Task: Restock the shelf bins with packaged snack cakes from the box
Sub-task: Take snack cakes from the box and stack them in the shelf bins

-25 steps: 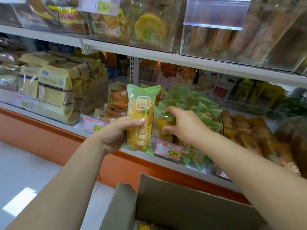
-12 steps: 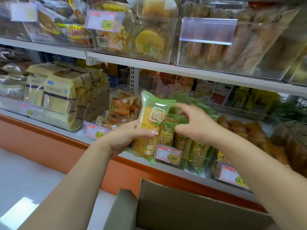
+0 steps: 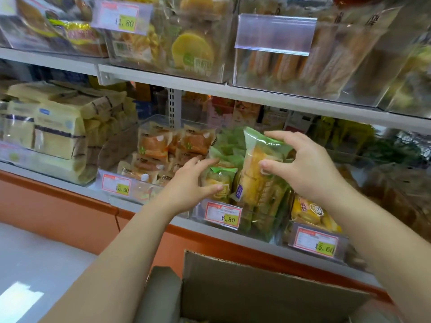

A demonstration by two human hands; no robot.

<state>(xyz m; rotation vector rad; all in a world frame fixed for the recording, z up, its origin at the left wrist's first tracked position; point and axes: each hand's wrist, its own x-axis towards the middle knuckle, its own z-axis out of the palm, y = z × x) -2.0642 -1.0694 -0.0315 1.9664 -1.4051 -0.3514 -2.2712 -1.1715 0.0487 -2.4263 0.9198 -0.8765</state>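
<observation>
R hand (image 3: 307,169) pinches upright green cake pack (image 3: 257,176); L hand (image 3: 192,181), fingers straight, touches binned packs (image 3: 224,176).

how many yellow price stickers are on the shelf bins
4: 11.80 tag, top shelf; left 15.60 tag, 6.80 tag and right 15.60 tag along the lower shelf. A blurred fifth may sit far left.

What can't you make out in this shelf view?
Head view:
Cardboard box contents: cut off by the bottom edge.
6.80 price tag small print: too small, blurred.
Far-right goods: motion blur.
Green-wrapped cake lettering: blurred, partly covered by the right hand.
</observation>
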